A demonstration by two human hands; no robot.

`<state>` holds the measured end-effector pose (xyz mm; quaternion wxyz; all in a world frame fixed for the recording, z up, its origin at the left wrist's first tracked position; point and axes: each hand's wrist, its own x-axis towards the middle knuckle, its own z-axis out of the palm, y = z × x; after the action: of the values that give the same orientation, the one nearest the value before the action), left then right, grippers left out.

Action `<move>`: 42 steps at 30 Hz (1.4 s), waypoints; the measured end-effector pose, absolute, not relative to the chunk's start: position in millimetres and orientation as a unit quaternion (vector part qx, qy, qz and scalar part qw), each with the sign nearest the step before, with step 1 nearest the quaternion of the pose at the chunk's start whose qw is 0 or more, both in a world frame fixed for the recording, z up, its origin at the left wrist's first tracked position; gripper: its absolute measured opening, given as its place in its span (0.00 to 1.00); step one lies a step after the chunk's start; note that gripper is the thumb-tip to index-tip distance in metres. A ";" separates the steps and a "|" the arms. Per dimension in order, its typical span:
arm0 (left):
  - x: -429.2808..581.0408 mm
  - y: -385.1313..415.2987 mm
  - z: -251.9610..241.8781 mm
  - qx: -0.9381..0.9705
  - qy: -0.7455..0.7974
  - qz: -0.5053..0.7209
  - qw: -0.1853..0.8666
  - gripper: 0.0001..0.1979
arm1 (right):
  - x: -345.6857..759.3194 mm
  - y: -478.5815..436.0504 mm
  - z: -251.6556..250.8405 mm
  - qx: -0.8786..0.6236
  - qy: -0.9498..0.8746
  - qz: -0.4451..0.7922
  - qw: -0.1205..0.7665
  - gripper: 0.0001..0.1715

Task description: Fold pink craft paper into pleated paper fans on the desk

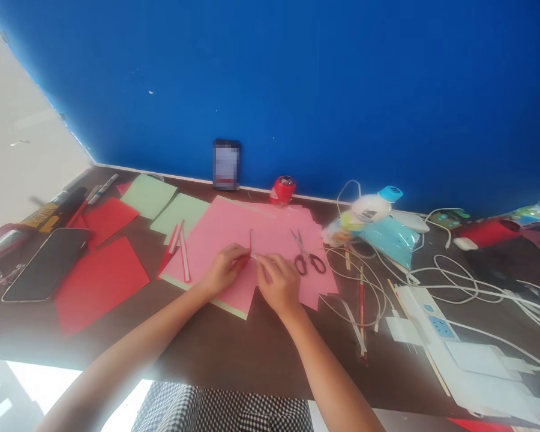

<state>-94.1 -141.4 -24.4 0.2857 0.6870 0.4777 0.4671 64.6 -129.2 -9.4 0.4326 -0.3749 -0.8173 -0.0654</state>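
My left hand and my right hand meet over the pink paper sheets. Between their fingertips is a narrow red paper strip, one end pointing away from me. Both hands are closed in a pinch on it; the exact grip is partly hidden by the fingers. To the left, more red-and-white strips lie on the pink paper's edge. Just right of my right hand, scissors with dark handles rest on the pink sheets, blades slightly apart.
Red sheets, green sheets and a phone lie to the left. Another phone leans on the blue wall beside a red round container. At right are a white bottle, tangled cables and a power strip.
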 end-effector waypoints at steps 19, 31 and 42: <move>-96.5 -139.8 -30.4 0.725 0.466 0.451 0.233 0.11 | 65.1 -127.8 -9.5 -0.384 -0.807 -0.079 0.441 0.08; -96.1 -140.3 -28.1 0.727 0.466 0.447 0.233 0.11 | 66.4 -127.8 -8.0 -0.401 -0.801 -0.092 0.435 0.08; -97.7 -140.4 -27.7 0.742 0.465 0.427 0.225 0.12 | 68.9 -126.8 -7.3 -0.405 -0.796 -0.094 0.439 0.07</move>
<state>-97.7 -140.4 -27.7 0.2249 0.7424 0.4646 0.4271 68.9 -126.8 -7.3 0.4394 -0.4048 -0.7964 -0.0938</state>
